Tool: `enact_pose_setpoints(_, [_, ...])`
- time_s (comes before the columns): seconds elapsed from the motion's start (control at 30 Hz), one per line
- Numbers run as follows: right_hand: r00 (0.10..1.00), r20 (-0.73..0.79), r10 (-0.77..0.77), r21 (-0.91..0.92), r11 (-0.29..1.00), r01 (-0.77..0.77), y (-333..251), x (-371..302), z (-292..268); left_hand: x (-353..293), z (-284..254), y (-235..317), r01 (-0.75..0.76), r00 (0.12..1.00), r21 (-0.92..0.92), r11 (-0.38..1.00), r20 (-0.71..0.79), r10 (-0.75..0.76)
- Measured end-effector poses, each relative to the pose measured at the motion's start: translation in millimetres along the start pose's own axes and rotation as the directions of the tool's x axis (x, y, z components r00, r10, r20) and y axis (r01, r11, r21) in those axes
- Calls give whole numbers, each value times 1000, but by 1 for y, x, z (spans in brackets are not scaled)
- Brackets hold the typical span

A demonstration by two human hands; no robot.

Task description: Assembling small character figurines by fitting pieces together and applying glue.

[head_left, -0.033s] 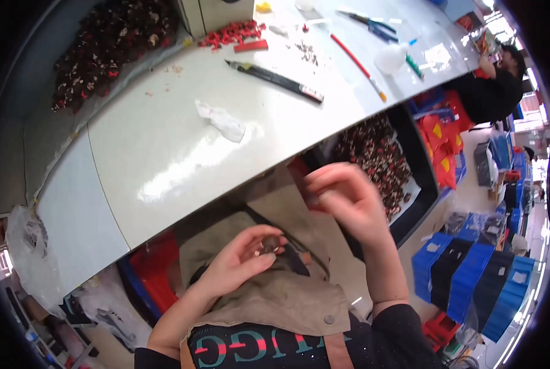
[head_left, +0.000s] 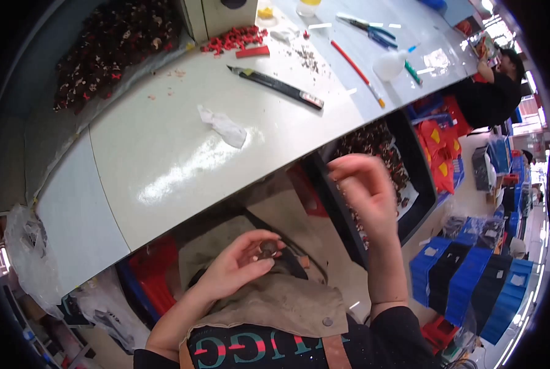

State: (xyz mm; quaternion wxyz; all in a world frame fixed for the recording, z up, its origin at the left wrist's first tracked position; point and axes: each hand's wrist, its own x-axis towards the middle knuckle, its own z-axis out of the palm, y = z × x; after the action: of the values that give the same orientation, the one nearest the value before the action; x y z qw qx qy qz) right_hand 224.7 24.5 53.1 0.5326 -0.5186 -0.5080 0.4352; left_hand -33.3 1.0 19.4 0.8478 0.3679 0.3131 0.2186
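My left hand (head_left: 244, 264) is closed around a small round dark brown piece (head_left: 267, 249) with pale bits at its lower edge, held above my lap. Over the left side of a black tray (head_left: 427, 194), my right hand (head_left: 367, 190) hangs with bent fingers. Motion blurs them, so whether they hold anything cannot be told. Many small brown, red and cream pieces (head_left: 364, 140) fill the tray, partly covered by that hand. A tan apron (head_left: 287, 304) lies across my lap below the left hand.
On the white table (head_left: 170, 147) lie a black craft knife (head_left: 278, 86), crumpled tissue (head_left: 224, 128), red scraps (head_left: 235, 40), a red brush (head_left: 356, 64) and pliers (head_left: 370, 31). A heap of dark pieces (head_left: 115, 55) is at far left. Another person (head_left: 493, 92) sits at far right.
My right hand has shifted rightward, from beside the tray's left edge to over the tray. My left hand stays nearly in place with the brown piece.
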Motion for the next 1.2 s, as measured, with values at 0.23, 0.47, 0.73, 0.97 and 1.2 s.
enact_pose_setpoints(0.23, [808, -434, -399, -329, 905, 270, -26, 80, -47, -29, 1, 13, -62, 995, 21, 998, -74, 64])
enact_pose_setpoints(0.47, [902, -381, -205, -618, 781, -84, 17, 170, -101, -40, 0, 8, -156, 979, -58, 986, -145, 146])
enact_pose_setpoints(0.73, [939, -209, -272, -460, 875, 151, -15, 101, -58, -40, -14, -2, -141, 987, -216, 966, -112, 119])
enact_pose_setpoints(0.97, [984, 174, -45, -357, 928, 106, -11, -35, 3, -34, -16, -12, -99, 988, -256, 962, -142, 64])
enact_pose_setpoints(1.2, [939, 344, -7, -427, 890, 163, 2, -71, 11, -28, -13, -14, -87, 989, -244, 966, -137, 55])
